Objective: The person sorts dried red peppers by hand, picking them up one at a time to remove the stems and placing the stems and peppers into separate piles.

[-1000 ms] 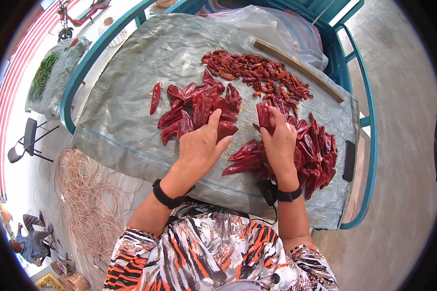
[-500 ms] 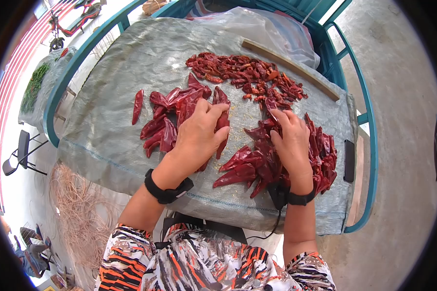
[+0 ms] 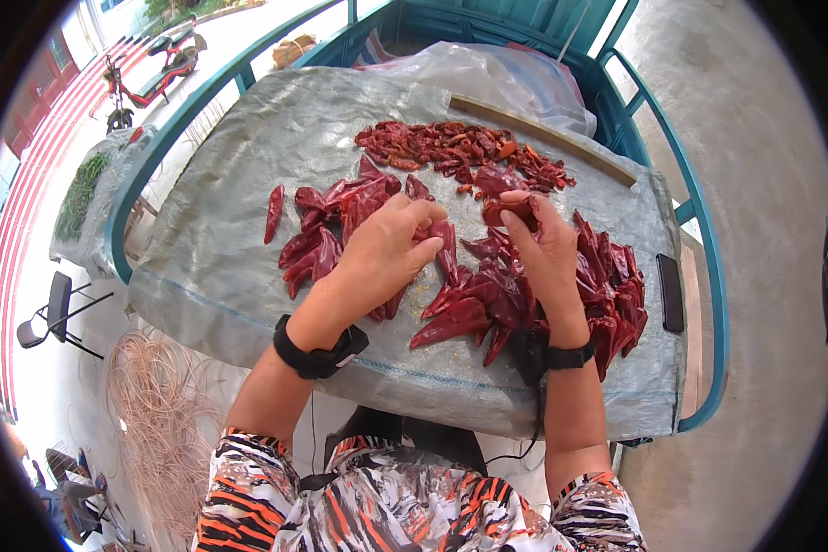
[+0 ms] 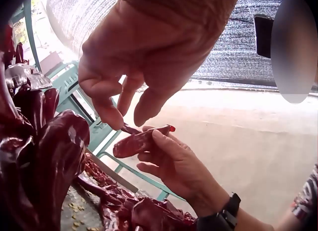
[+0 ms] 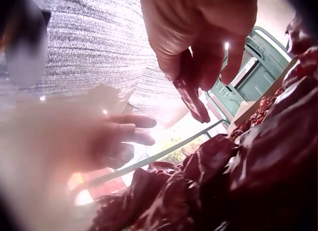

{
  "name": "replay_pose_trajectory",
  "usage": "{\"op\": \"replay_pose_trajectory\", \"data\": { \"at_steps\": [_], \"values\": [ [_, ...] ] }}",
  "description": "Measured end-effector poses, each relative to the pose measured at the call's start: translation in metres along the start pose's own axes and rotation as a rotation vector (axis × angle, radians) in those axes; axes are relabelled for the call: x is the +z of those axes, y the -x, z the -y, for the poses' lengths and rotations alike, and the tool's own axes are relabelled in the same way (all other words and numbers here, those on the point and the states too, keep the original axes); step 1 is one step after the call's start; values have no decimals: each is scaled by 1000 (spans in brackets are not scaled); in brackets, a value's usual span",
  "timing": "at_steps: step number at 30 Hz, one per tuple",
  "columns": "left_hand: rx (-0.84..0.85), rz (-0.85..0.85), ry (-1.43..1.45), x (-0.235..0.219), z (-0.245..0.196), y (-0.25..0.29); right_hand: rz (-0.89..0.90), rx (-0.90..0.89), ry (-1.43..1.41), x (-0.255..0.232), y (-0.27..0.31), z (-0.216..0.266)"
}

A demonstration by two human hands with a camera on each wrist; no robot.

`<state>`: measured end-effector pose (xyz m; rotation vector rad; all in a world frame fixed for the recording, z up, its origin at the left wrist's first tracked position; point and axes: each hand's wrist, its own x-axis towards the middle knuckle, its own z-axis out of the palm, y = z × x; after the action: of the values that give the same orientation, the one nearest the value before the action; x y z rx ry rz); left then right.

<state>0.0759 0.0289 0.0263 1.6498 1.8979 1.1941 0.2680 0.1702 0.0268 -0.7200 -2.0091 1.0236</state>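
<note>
Over a grey woven sheet (image 3: 248,239) heaped with dried red chillies (image 3: 607,276), the right hand (image 3: 547,262) pinches 1 chilli (image 3: 509,211) between thumb and fingers, while the left hand (image 3: 382,253), fingers curled, touches its stem end.

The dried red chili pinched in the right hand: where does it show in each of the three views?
Head: the dried red chili sits above centre, at the right hand fingertips.
Left wrist: left of centre, held in that hand.
Right wrist: upper centre, hanging from the fingers.
Shared landmark: the loose pile of red chilies.
</note>
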Motion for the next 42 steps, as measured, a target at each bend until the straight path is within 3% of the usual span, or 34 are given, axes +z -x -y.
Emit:
{"op": "replay_pose_trajectory", "data": {
  "at_steps": [4,6,8,11,16,17,20,21,24,25,28,32,33,36,37,40,42],
  "values": [
    [-59,37,236,14,-2,-7,92,-7,-446,9,11,-9],
    [-164,87,435,21,-7,-9,138,-26,-485,8,14,-9],
    [-185,68,448,20,-17,-10,128,-36,-493,8,14,-9],
    [-203,78,395,17,-14,-18,23,-82,-392,10,15,-16],
    [-158,-226,246,8,-7,-32,-251,-201,-203,13,15,-35],
    [-244,-178,182,1,-7,-35,-278,-266,-86,10,15,-35],
    [72,-388,-452,12,32,-41,-311,-328,-108,13,13,-35],
    [21,-361,-479,13,14,-36,-302,-333,-62,12,15,-32],
    [20,-117,36,16,-33,-26,-187,-377,-42,12,18,-27],
    [53,-94,115,21,-27,-30,-98,-300,-127,10,23,-21],
    [-64,61,353,22,-14,-39,-165,-438,-8,9,19,-24],
    [-162,-56,138,11,-2,-44,-386,-341,508,-4,8,-50],
    [-152,-30,37,8,20,-48,-359,-298,671,-2,12,-58],
    [24,-111,-363,4,33,-45,38,-172,913,-1,18,-63],
    [-73,-107,-472,1,16,-37,38,-180,951,1,19,-58],
    [9,-99,-435,3,2,-28,52,-158,1029,4,19,-59],
    [-30,29,-405,5,-7,-23,76,-197,956,1,19,-56]
  ]
}}
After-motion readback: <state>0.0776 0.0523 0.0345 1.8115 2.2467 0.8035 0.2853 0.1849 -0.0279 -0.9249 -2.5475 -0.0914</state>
